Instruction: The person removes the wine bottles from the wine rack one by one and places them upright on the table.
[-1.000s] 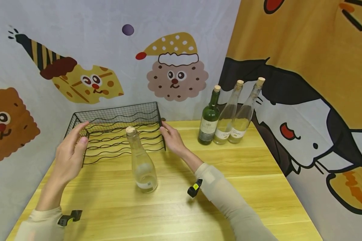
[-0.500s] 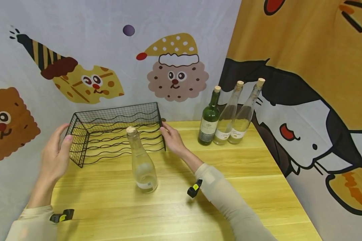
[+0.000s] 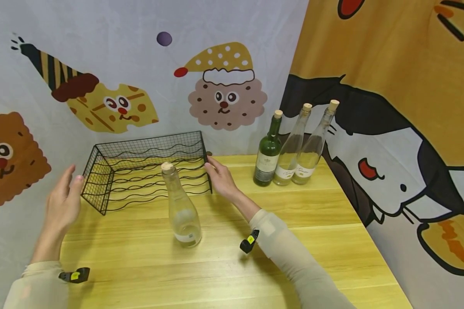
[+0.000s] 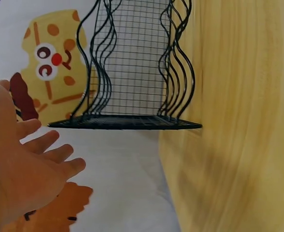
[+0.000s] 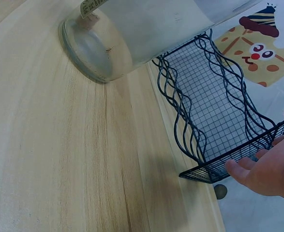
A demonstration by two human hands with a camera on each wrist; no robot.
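Note:
A black wire bottle rack with wavy bars (image 3: 151, 146) stands on the table against the back cloth. My left hand (image 3: 63, 201) hovers off the rack's left end, fingers extended and holding nothing; in the left wrist view a gap separates that hand (image 4: 30, 164) from the rack's end panel (image 4: 127, 123). At the opposite end, my right hand (image 3: 222, 178) rests its fingers on the right side panel, as the right wrist view also shows (image 5: 267, 166). In front of the rack, a clear glass bottle with a cork (image 3: 184, 214) stands upright between my forearms.
At the table's back right stand a green wine bottle (image 3: 267, 159) and two clear corked bottles (image 3: 290, 159), close together. A printed cloth (image 3: 131, 51) hangs behind and to the left of the wooden table (image 3: 170, 279). Another printed cloth (image 3: 386, 171) bounds the right side.
My left hand has moved left, from in front of the rack's left end to outside it. The right hand, the rack and the bottles look unmoved.

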